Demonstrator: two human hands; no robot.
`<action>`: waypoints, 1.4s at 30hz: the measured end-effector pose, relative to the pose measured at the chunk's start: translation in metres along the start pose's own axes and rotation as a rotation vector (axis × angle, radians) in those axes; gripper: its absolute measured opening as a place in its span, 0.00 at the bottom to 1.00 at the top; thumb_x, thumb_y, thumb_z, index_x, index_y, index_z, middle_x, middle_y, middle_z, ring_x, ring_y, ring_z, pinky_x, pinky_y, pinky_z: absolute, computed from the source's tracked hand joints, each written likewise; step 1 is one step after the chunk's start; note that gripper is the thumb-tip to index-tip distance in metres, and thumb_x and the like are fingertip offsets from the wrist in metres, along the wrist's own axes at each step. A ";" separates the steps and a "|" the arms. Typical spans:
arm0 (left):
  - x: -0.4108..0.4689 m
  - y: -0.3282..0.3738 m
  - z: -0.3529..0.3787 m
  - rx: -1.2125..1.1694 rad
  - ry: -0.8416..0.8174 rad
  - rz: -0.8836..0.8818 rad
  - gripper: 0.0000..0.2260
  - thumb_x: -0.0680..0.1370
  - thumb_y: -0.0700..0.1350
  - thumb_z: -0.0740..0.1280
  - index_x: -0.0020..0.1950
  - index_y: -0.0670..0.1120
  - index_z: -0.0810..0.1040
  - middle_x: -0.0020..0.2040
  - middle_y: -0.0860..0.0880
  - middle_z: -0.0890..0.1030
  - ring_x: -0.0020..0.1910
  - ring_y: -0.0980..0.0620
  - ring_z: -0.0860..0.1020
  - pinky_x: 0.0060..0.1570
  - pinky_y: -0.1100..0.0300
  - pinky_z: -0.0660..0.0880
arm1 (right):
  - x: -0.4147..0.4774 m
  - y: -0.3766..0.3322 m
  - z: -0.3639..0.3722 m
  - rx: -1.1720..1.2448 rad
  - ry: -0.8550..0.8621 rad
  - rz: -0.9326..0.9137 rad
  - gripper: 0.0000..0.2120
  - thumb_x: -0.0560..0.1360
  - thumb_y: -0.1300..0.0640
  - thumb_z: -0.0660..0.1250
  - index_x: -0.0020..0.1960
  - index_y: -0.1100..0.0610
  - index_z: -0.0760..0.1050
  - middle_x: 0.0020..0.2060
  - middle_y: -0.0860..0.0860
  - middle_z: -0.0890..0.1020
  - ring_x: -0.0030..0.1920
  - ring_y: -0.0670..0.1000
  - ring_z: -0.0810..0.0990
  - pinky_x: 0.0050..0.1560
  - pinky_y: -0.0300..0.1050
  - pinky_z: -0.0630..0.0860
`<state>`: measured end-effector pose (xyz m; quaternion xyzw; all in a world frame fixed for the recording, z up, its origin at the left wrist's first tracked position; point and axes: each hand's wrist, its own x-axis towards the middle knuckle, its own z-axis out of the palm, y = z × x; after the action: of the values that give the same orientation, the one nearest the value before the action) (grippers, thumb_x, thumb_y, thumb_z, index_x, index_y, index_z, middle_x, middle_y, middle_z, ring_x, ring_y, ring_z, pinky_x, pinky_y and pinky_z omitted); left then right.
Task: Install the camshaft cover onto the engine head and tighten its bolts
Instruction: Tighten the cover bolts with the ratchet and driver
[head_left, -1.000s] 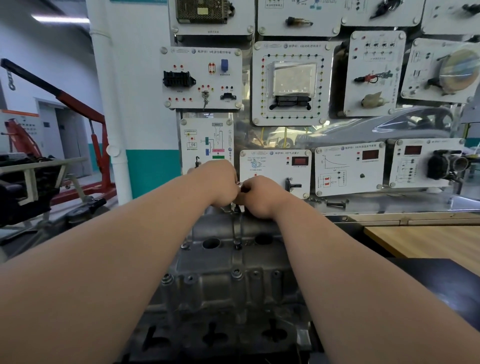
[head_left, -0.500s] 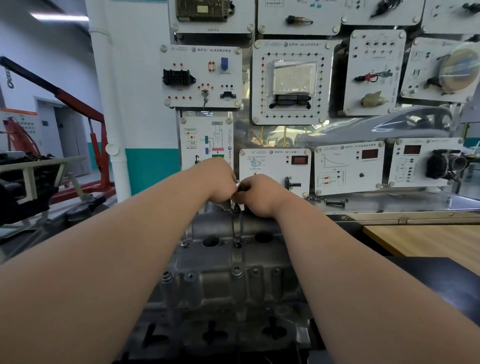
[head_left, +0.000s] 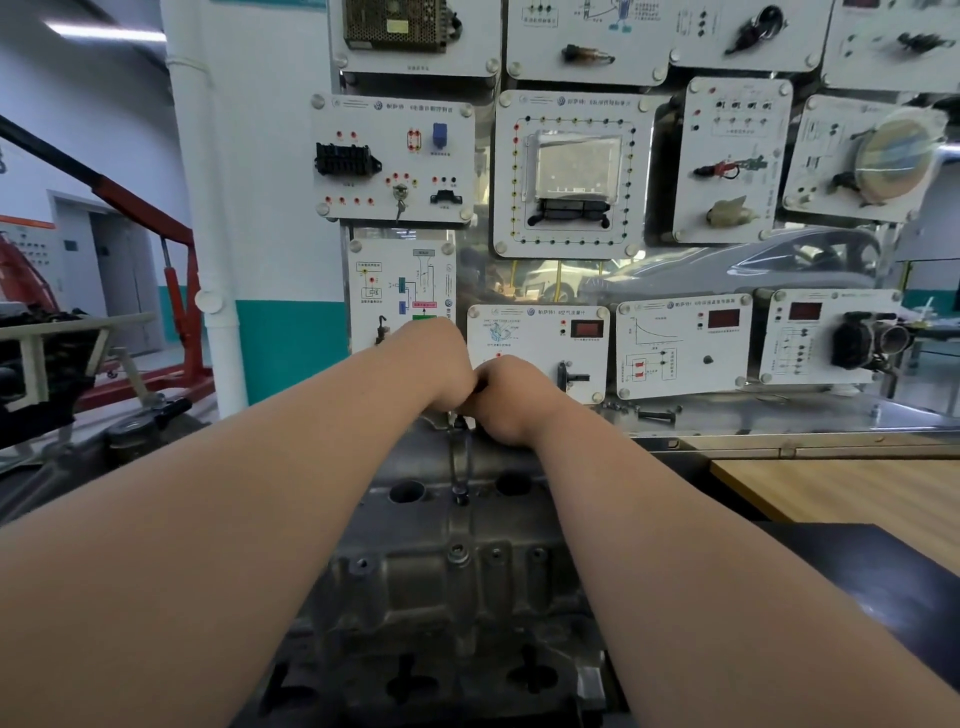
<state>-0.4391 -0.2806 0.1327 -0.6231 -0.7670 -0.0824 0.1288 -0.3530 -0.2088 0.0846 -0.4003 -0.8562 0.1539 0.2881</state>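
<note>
The grey metal camshaft cover (head_left: 436, 525) lies on the engine head (head_left: 415, 675), running away from me. Bolts sit along its middle rib, one between two round holes (head_left: 460, 492) and one nearer me (head_left: 457, 554). My left hand (head_left: 441, 369) and my right hand (head_left: 511, 400) are both curled into fists at the cover's far end, knuckles touching. They grip a small tool (head_left: 481, 387), of which only a dark bit shows between them. A short dark shaft (head_left: 460, 423) reaches down from under the hands to the cover. My fingers hide the rest of the tool.
A training board with white instrument panels (head_left: 571, 171) stands close behind the engine. Loose bolts (head_left: 655, 414) lie on its metal ledge. A wooden tabletop (head_left: 857, 499) and a black mat (head_left: 883, 587) are at the right. A red engine hoist (head_left: 176, 291) stands at the left.
My fists have pressed closer together, so the shiny metal piece seen between them earlier is now covered. The hands stay at the cover's far end.
</note>
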 end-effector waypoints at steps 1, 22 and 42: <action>0.001 -0.002 -0.002 0.009 -0.020 0.015 0.10 0.80 0.45 0.60 0.51 0.40 0.78 0.45 0.45 0.78 0.43 0.48 0.76 0.39 0.59 0.72 | 0.000 0.000 0.000 0.014 -0.003 0.003 0.15 0.76 0.56 0.66 0.31 0.56 0.71 0.31 0.53 0.76 0.33 0.52 0.71 0.31 0.41 0.67; 0.007 0.009 -0.002 0.138 -0.019 0.021 0.11 0.80 0.44 0.59 0.58 0.44 0.76 0.50 0.44 0.77 0.45 0.48 0.75 0.42 0.59 0.72 | -0.003 -0.002 -0.002 0.029 -0.025 -0.008 0.08 0.76 0.58 0.65 0.40 0.58 0.78 0.38 0.55 0.80 0.39 0.53 0.75 0.35 0.43 0.69; -0.002 0.004 -0.001 0.069 -0.043 -0.003 0.07 0.79 0.39 0.59 0.48 0.42 0.76 0.33 0.48 0.67 0.30 0.54 0.64 0.27 0.64 0.62 | -0.001 0.001 0.000 0.067 -0.021 -0.007 0.09 0.75 0.57 0.66 0.40 0.61 0.80 0.38 0.57 0.81 0.38 0.53 0.75 0.40 0.44 0.71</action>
<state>-0.4349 -0.2818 0.1326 -0.6187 -0.7730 -0.0428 0.1336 -0.3515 -0.2090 0.0837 -0.3857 -0.8550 0.1855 0.2928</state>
